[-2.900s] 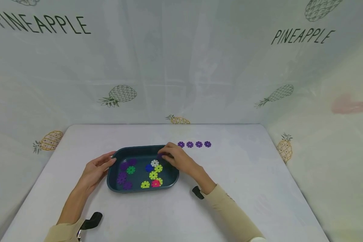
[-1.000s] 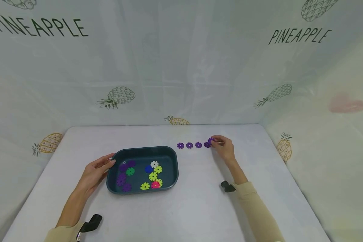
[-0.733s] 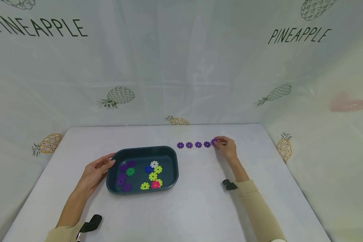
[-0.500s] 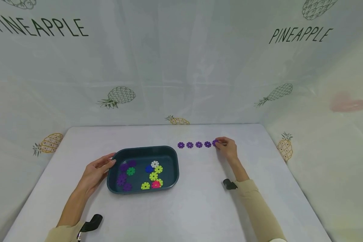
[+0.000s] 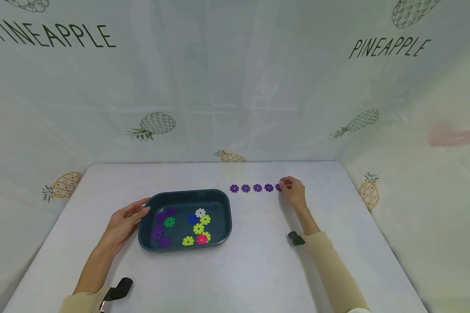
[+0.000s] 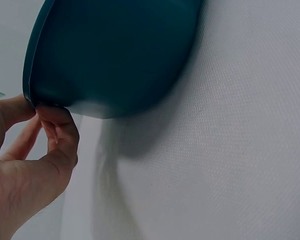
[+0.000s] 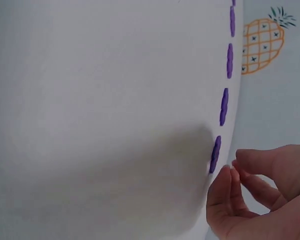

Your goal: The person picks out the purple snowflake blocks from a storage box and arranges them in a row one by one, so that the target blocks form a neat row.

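Note:
In the head view, my left hand (image 5: pixel 121 224) grips the left end of a dark teal tray (image 5: pixel 218 222), thumb and fingers pinching its rim (image 6: pixel 29 75). Inside lie flat, notched flower-shaped discs: several purple discs (image 5: pixel 158 232), a green disc (image 5: pixel 169 221), several yellow discs (image 5: pixel 198 228), plus blue, white and pink ones. On the table behind the tray runs a straight row of purple discs (image 5: pixel 257 188). My right hand (image 5: pixel 295 191) is at the row's right end; its loosely bent fingers are just off the last disc (image 7: pixel 215 154), which lies flat, partly covered in the head view.
The white table (image 5: pixel 250 269) has its far edge close behind the row. A pale curtain (image 5: pixel 235 87) with pineapple prints hangs behind and at the sides. A black wrist mount (image 5: pixel 119 289) shows at the left cuff, another mount (image 5: pixel 295 238) at the right.
My right hand has taken a purple disc from the tray to the right, set it at the row's right end and let go of it. The left hand and tray have stayed put.

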`<state>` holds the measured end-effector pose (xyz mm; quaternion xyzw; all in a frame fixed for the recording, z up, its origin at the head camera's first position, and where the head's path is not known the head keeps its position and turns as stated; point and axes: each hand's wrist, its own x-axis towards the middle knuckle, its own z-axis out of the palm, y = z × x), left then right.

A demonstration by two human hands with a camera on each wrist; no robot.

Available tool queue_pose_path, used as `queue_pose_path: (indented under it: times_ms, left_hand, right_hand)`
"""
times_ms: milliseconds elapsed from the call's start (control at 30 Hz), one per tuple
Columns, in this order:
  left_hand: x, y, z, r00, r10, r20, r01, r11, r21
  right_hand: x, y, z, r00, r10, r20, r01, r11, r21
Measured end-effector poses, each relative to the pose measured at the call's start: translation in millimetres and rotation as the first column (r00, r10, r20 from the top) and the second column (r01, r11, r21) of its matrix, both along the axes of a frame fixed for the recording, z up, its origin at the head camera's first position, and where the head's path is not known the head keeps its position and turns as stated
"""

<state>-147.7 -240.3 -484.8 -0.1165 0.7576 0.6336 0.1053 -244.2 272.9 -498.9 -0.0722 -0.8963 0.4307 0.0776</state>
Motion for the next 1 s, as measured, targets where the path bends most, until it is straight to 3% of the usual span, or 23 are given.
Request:
queue_pose_path:
  times_ms: [200,400,1000]
  left_hand:
    - [-0.3,-1.2,-1.0,1.0,-0.003,0.006,0.003,1.0,-0.005]
    - [-0.6,-1.3,0.3,1.0,0.0,0.006,0.0,1.0,-0.004]
    - [-0.7,-0.1,0.3,1.0,0.002,-0.002,-0.002,1.0,0.014]
  right_hand:
    - [2.8,-10,7.1,1.0,0.008,-0.016,-0.008,1.0,-0.021]
    - [7.7,-22,14.8,0.997,0.063,-0.045,-0.065,0.997,-0.044]
    - [24.3,-76,32.6,0.953,0.256,-0.164,-0.268,0.962,-0.053]
